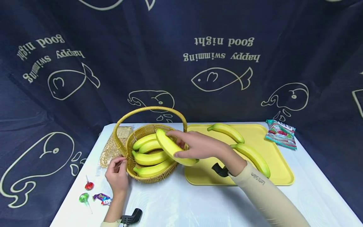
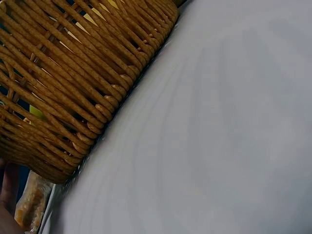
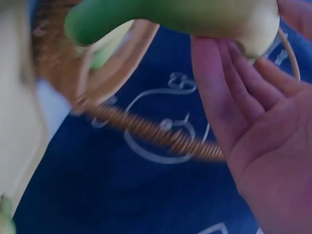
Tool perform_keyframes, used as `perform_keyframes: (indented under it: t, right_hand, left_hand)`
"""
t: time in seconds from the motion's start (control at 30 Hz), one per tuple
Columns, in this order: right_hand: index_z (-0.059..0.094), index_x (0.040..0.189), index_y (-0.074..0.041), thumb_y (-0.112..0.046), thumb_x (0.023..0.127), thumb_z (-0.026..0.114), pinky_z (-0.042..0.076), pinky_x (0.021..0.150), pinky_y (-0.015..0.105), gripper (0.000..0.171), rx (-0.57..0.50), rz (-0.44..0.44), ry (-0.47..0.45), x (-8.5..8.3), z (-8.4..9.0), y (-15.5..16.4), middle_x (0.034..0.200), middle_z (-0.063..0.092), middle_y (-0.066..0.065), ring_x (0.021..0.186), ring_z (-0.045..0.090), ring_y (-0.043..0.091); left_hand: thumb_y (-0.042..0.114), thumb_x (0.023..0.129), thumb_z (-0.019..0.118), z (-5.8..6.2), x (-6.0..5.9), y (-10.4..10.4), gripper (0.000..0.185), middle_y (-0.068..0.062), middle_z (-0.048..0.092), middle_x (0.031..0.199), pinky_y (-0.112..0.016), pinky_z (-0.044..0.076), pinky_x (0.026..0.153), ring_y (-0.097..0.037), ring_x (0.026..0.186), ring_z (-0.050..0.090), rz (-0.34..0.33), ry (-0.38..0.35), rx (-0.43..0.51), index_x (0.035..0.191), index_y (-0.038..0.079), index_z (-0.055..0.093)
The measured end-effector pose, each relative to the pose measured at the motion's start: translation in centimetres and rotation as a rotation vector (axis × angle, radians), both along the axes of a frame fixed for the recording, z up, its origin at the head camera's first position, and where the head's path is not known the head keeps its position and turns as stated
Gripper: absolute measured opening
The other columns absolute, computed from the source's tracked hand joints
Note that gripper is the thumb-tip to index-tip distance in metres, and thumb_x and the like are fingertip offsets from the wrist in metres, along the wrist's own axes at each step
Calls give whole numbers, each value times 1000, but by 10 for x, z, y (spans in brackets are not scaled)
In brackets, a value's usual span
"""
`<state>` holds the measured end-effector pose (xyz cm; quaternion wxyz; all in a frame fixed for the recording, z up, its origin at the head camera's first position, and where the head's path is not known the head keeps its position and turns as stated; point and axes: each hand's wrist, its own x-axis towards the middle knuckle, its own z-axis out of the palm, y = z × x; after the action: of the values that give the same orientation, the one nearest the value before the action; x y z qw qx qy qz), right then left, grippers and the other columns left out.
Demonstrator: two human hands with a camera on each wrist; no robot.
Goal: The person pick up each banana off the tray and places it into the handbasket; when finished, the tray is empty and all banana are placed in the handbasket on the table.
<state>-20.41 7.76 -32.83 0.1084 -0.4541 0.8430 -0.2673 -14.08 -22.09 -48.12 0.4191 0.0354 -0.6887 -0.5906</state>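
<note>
Head view: right hand [image 1: 198, 146] grips a banana [image 1: 173, 148] over the basket [image 1: 133, 167]; left hand [image 1: 117, 171] pinches its rim. Best lowered flat alongside the others.

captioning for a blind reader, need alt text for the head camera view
A person's right hand holds a yellow banana over a wicker basket already holding four bananas, while the left hand grips the basket's rim. Beside it, a yellow tray on the white table carries two more bananas.
</note>
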Motion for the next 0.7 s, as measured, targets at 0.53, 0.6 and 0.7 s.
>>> perform_keyframes:
  t: [0.53,0.6,0.7]
  right_hand:
    - [17,153,-16,-45,89,63,49,59,25,84,76,-201,-77,-44,-19,-111,88,60,-1,68,60,11]
    - [14,153,-16,-43,89,64,51,59,25,86,70,-233,-158,-47,-24,-121,92,59,0,69,62,13]
    - [13,153,-18,-38,88,67,54,54,27,87,48,-276,-271,-49,-29,-134,93,58,3,65,65,17]
  left_hand:
    - [-11,87,58,1,0,3,9,-26,63,100,-15,50,72,-15,84,66,3,-17,7,92,-15,64]
    - [-11,86,58,1,0,3,9,-26,63,100,-15,50,72,-15,84,66,1,-14,8,92,-15,64]
    - [-12,86,58,0,0,3,9,-26,63,100,-15,50,72,-16,84,66,7,-10,6,91,-15,65]
